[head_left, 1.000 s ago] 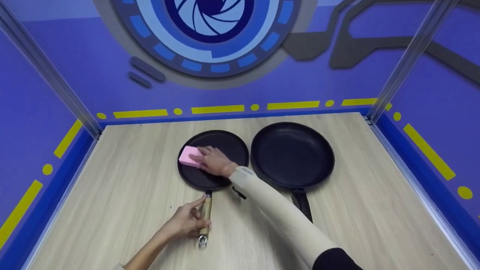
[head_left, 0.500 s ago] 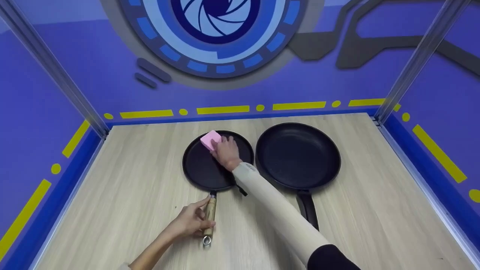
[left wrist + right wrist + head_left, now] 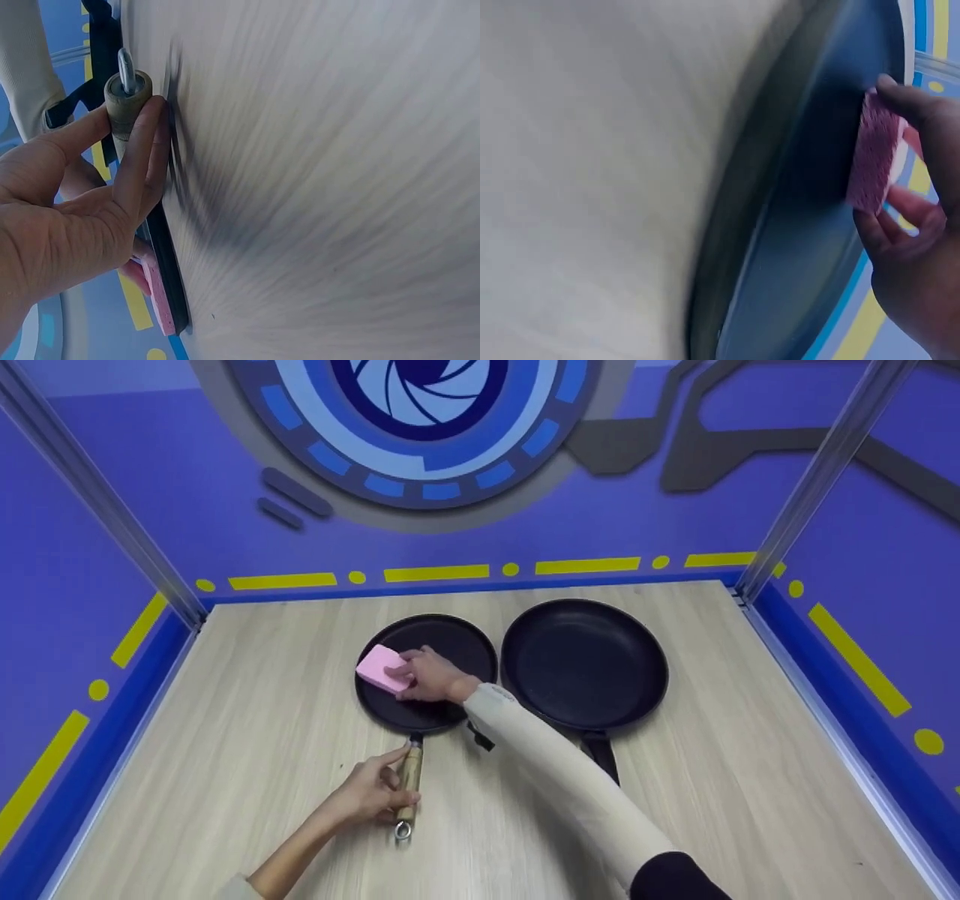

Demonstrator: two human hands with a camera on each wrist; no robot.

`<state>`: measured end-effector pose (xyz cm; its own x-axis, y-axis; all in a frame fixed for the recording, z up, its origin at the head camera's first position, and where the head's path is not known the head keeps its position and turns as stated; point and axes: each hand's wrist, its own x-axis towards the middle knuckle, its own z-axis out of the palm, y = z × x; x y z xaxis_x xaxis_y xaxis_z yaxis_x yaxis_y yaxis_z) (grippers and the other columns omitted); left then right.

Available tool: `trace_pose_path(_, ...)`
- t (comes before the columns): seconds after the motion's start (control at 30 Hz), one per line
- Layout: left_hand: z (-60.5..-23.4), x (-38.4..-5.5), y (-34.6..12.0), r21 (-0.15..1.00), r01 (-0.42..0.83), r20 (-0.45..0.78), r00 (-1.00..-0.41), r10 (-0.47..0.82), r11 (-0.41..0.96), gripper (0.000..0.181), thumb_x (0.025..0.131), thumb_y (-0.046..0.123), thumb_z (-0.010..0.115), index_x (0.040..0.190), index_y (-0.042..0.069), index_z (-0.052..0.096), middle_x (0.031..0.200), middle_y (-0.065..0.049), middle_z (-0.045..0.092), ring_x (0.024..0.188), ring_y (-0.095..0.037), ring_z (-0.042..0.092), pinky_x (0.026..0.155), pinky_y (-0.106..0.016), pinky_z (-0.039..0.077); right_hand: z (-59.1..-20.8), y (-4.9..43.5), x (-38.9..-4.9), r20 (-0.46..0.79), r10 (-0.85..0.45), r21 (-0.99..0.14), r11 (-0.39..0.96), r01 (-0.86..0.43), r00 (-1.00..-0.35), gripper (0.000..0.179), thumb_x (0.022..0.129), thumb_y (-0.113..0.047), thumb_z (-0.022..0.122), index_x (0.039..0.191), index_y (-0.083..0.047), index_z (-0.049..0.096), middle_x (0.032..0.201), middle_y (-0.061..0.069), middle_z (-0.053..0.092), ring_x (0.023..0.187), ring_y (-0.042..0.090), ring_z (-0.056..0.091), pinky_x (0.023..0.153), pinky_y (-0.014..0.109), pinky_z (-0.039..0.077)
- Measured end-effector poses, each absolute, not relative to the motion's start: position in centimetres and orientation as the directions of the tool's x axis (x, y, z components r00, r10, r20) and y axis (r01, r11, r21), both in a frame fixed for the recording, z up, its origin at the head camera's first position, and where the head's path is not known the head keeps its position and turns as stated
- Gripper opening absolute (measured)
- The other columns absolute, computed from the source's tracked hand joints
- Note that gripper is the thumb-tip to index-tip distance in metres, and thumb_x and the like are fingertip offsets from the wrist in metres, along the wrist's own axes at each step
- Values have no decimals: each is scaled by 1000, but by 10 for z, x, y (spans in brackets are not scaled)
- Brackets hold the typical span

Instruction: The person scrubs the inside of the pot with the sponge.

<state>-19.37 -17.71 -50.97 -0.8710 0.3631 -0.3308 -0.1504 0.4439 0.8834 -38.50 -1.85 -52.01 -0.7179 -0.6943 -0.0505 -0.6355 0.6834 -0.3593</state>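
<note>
A shallow black frying pan [image 3: 457, 645] lies on the table, its wooden handle [image 3: 410, 771] pointing toward me. My left hand [image 3: 367, 789] grips that handle between thumb and fingers; in the left wrist view the handle's end [image 3: 127, 97] with its metal ring faces the camera. On the pan's left side is a pink sponge [image 3: 381, 668], held by my right hand [image 3: 433, 675]. The right wrist view shows thumb and fingertips pinching the sponge [image 3: 875, 154] by its edges against the dark pan surface [image 3: 795, 247].
To the right stands a larger, deeper black frying pan [image 3: 585, 667], close beside the first, its black handle [image 3: 602, 757] partly behind my right sleeve [image 3: 562, 780]. Blue patterned walls [image 3: 420, 540] bound the wooden table [image 3: 247, 720] at the back and both sides.
The right hand carried the sponge up toward the pan's far edge, then back down to its left side. The left hand keeps its grip on the handle. The head view shifted slightly.
</note>
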Motion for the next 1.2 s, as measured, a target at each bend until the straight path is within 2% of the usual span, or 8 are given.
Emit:
trace_pose_path(0.13,-510,-196,-178,884,-152,-334,-868,369,443,88,86,8,81,158,-1,30,94,-9,55,70,-12,68,62,-34,67,-516,-8,-391,-46,-732,-418,632,-653,-680,57,88,-34,81,141,-23,62,153,12,53,143,30,48,126,38,36)
trace_pose_path(0.23,-511,-195,-178,885,-159,-337,-867,367,437,88,86,7,81,158,0,30,93,-8,54,69,-12,67,62,-35,67,-516,2,-398,-18,-725,-454,619,-641,-688,55,86,-28,84,138,-18,65,148,13,58,142,30,50,127,40,33)
trace_pose_path(0.47,-515,-194,-173,884,-170,-351,-856,379,436,90,86,7,80,159,0,28,90,-6,56,63,-9,62,60,-32,66,-527,27,-409,44,-440,-460,788,-410,-897,54,88,-24,82,138,-12,65,137,14,66,138,34,51,121,42,40)
trace_pose_path(0.57,-514,-193,-174,878,-168,-355,-856,375,448,89,86,6,80,159,-1,28,88,-6,56,61,-8,61,59,-31,65,-532,29,-410,48,-369,-467,813,-347,-928,56,89,-26,81,141,-13,63,141,19,62,137,37,50,117,43,45)
trace_pose_path(0.73,-513,-192,-177,885,-153,-330,-871,363,439,88,86,6,81,157,-3,31,88,-6,55,61,-9,64,59,-33,66,-527,23,-405,26,-474,-466,773,-430,-880,62,89,-26,81,145,-14,58,145,21,55,136,38,47,120,46,40)
trace_pose_path(1.0,-510,-194,-177,890,-166,-329,-878,347,424,87,86,3,80,157,-1,32,89,-8,55,63,-11,66,58,-33,66,-508,7,-383,-167,-709,-421,679,-601,-685,83,83,-18,84,155,-24,45,151,17,45,136,34,42,115,42,43)
trace_pose_path(1.1,-510,-194,-175,892,-184,-339,-876,342,414,87,85,1,80,157,-1,32,90,-9,56,64,-13,68,58,-34,66,-505,3,-377,-190,-752,-464,635,-618,-631,81,82,-23,85,154,-23,47,147,17,47,134,32,44,112,38,44)
trace_pose_path(1.2,-511,-193,-175,892,-194,-346,-874,341,409,86,86,2,80,157,-1,32,90,-9,56,64,-14,68,58,-35,66,-507,1,-378,-162,-769,-499,604,-621,-618,77,81,-25,87,150,-21,53,141,18,52,130,30,48,111,36,46)
